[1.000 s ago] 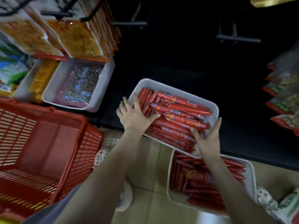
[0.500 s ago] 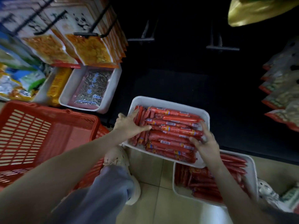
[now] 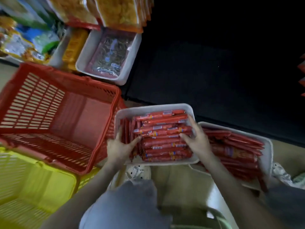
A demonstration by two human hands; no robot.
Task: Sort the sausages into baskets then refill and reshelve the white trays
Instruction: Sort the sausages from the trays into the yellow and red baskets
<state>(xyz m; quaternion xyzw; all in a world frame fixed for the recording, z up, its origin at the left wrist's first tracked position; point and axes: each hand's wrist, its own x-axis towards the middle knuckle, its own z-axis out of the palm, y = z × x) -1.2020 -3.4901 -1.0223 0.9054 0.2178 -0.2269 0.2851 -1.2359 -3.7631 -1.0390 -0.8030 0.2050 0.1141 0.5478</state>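
A white tray (image 3: pixel 154 107) packed with red sausages (image 3: pixel 165 146) is seen between the two hands, just in front of a dark lower shelf (image 3: pixel 214 71). The left hand (image 3: pixel 118 147) is laid over the tray's left end. Its fingers are stretched out straight along the sausages that stand on edge there, and its thumb is spread to the right across the flat-lying ones. The right hand (image 3: pixel 197 142) is placed at the tray's right end, with the forefinger held straight up along the right rim and the thumb stretched left onto the sausages. Its other fingers are hidden, so whether the rim is clasped cannot be told. The tray's right end is seen overlapping the near corner of a second white tray (image 3: pixel 269 156), which is also heaped with red sausages and lies to the right on the tan floor (image 3: pixel 173 177).

A red basket (image 3: pixel 57 116) is seen touching the held tray's left side, its slatted walls and bottom showing. A yellow basket (image 3: pixel 33 187) is set just beside the red one, nearer the person. A knee in grey cloth (image 3: pixel 125 205) is seen below the hands, with a pale shoe (image 3: pixel 139 171) just under the tray's near rim. Behind the red basket, a third white tray (image 3: pixel 130 70) holding a clear packet is set on the shelf, with orange snack bags (image 3: pixel 118 12) hung above it. The whole view is blurred.
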